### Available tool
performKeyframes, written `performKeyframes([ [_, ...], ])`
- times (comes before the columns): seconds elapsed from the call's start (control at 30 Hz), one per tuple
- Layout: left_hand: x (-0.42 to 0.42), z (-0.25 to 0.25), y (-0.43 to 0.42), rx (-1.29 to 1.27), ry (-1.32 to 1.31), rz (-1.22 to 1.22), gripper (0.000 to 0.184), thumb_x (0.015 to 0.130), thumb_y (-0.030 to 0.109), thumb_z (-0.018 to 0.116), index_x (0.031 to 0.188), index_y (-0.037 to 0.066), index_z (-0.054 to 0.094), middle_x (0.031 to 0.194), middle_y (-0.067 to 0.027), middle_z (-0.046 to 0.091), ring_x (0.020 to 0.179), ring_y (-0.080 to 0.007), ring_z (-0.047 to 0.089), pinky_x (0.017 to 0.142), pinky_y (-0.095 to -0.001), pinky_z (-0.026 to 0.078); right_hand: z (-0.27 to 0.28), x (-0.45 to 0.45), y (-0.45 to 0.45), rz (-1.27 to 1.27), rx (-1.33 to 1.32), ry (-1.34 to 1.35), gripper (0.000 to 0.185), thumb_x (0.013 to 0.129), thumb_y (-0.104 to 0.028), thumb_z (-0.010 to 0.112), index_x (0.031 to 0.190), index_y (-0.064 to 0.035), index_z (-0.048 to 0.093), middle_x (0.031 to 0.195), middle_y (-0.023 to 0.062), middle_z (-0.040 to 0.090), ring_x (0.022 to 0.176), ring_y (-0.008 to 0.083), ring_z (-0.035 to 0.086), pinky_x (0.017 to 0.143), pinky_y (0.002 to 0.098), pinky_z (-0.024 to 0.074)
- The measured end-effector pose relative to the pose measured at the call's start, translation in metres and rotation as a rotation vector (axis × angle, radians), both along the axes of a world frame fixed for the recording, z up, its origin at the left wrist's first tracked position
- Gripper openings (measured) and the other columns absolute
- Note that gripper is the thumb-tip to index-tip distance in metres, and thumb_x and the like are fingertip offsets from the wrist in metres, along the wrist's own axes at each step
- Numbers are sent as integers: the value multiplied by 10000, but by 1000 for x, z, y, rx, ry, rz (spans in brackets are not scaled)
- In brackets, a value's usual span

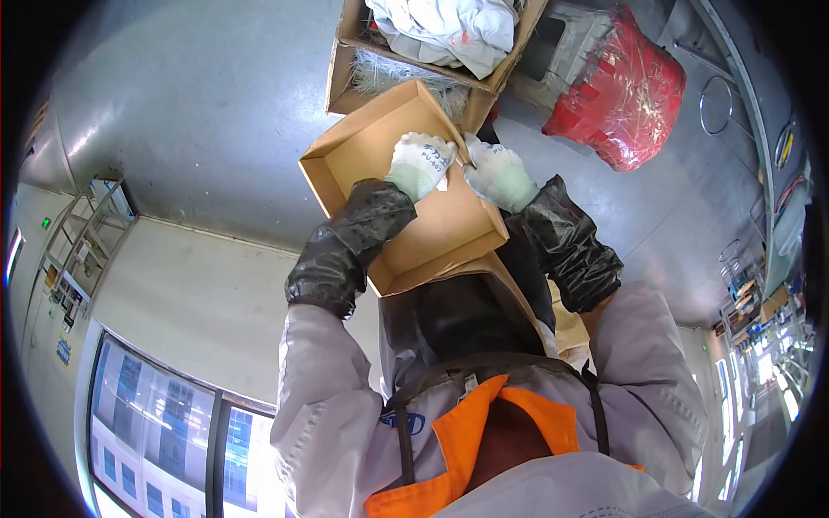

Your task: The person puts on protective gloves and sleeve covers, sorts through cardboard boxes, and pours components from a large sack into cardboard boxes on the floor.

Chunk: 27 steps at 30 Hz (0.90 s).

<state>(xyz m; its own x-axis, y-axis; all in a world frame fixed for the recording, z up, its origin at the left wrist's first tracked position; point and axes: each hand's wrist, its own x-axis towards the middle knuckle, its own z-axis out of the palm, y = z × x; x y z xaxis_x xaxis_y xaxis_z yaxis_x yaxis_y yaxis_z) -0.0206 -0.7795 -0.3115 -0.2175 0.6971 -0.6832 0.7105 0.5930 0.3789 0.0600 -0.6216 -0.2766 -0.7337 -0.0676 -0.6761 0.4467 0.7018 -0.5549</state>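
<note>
A shallow, open cardboard box [432,229] lies tilted in front of my body. My left hand [421,164], in a white and pale green glove, reaches inside it near the right wall, its fingers curled. On the outer side of that same wall is my right hand [499,175], gloved alike, with its fingers closed on the wall's edge. A small white piece shows beside my left fingers; whether they pinch the wall or something small is hidden. Black sleeve covers wrap both forearms.
Beyond the box stands a larger cardboard box [338,82] with white cloth [453,30] and clear shredded strips. A red wrapped bundle [620,95] lies on the grey floor at the upper right. A metal rack [82,250] stands at the far left.
</note>
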Motion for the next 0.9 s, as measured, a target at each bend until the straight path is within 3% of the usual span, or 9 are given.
performKeyframes([
  [0.1,1,-11,-7,63,4,-99,158,874,234,559,939,102,617,880,-131,676,823,-317,676,740,-413,526,-5,5,1,-28,57,-67,327,820,-178,526,1103,-16,550,847,222,676,816,401,661,759,497,517],
  [0.23,-16,12,-37,29,-92,145,164,863,244,571,918,97,617,846,-138,663,820,-319,667,721,-401,518,-32,19,15,-57,113,-134,317,806,-185,535,1071,-13,564,847,227,675,825,411,657,762,497,517],
  [0.3,-25,24,-56,186,-33,460,179,867,255,567,915,90,618,843,-146,660,814,-327,658,707,-405,510,-46,41,19,-74,149,-136,305,800,-186,538,1045,-9,577,856,234,674,838,414,656,770,498,517],
  [0.43,-51,15,-78,42,168,659,205,870,275,569,943,93,628,870,-141,672,843,-337,654,727,-423,507,-56,58,38,-140,223,-188,275,783,-189,542,971,-1,614,887,256,671,877,423,652,795,500,515],
  [0.5,-61,-5,-83,-49,204,629,220,871,276,575,972,91,637,889,-143,676,851,-332,656,733,-426,506,-47,67,44,-205,214,-328,262,773,-189,544,926,3,637,910,269,668,901,428,648,815,501,513],
  [0.7,-61,-117,-99,-389,353,558,331,880,296,600,1159,126,658,953,-133,704,831,-326,679,729,-443,526,-50,81,43,-250,243,-381,259,761,-180,544,899,9,655,937,277,664,915,440,642,832,498,511],
  [0.87,-86,-103,-78,-145,301,775,372,887,300,642,1201,100,655,960,-118,709,750,-246,685,680,-384,545,-44,102,59,-261,207,-390,297,755,-188,566,929,44,630,909,285,658,899,447,635,821,494,506],
  [0.9,-93,-81,-63,-24,132,989,365,887,290,656,1191,89,656,948,-100,700,737,-203,667,663,-349,538,-42,106,62,-260,196,-388,310,754,-190,574,932,60,618,892,289,655,893,450,631,816,493,503],
])
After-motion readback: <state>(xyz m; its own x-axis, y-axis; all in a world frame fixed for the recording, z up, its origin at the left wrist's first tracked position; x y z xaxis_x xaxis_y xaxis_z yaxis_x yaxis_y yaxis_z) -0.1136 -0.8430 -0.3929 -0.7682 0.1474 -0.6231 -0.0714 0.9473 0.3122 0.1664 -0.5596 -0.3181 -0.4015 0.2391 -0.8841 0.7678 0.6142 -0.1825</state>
